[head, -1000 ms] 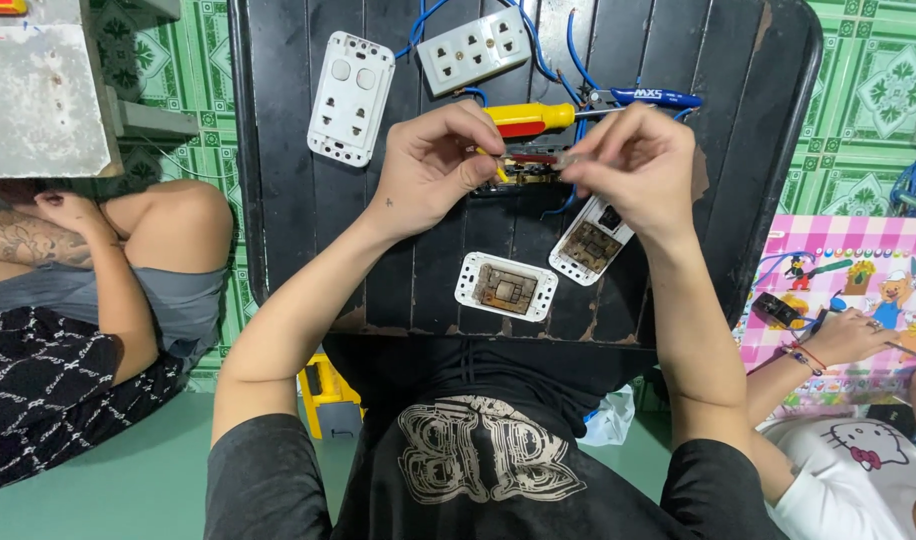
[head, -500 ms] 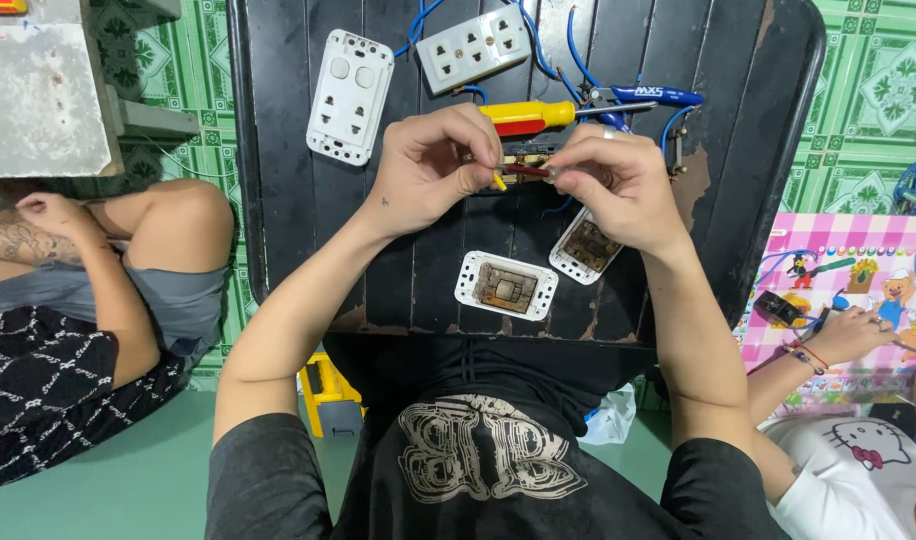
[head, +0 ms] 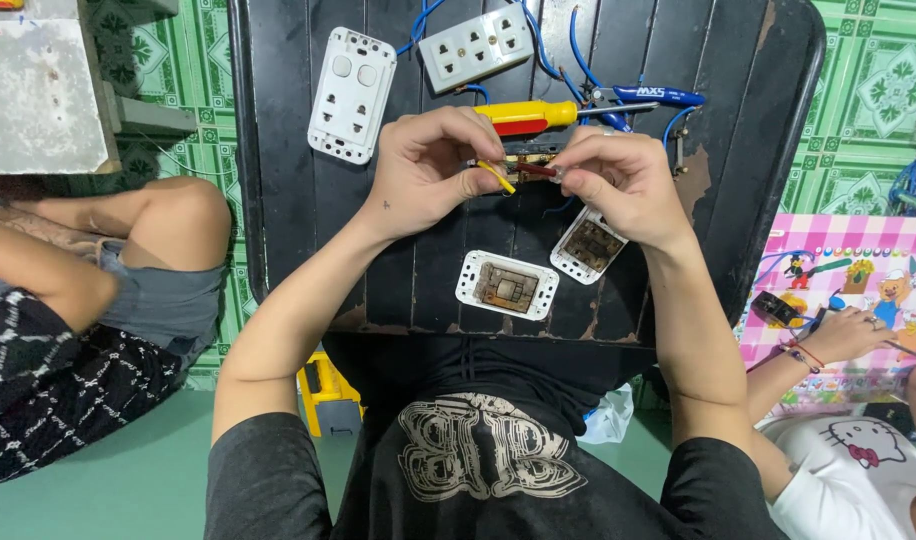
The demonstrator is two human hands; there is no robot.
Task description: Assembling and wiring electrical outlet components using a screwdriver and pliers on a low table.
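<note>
While left hand [head: 428,170] pinches yellow wire [head: 496,176], right hand [head: 613,180] grips switch module [head: 523,165].

Black slatted table [head: 308,250] with worn edges. On it: white switch plate [head: 351,94] with two round buttons, upper left; white multi-socket outlet [head: 476,46] at top with blue wires [head: 578,55] looping beside it; yellow-and-red screwdriver [head: 528,116]; blue-handled pliers [head: 650,96] at upper right. Two white socket frames lie face down nearer the viewer, one flat [head: 506,285], one tilted [head: 589,245], just apart. Green patterned floor tiles [head: 878,90]. Grey concrete block [head: 38,90] top left. Seated person's bent leg [head: 158,215] at left. Pink cartoon mat [head: 858,280] at right, another person's hand [head: 846,335] on it. Yellow object [head: 328,392] under the table.
</note>
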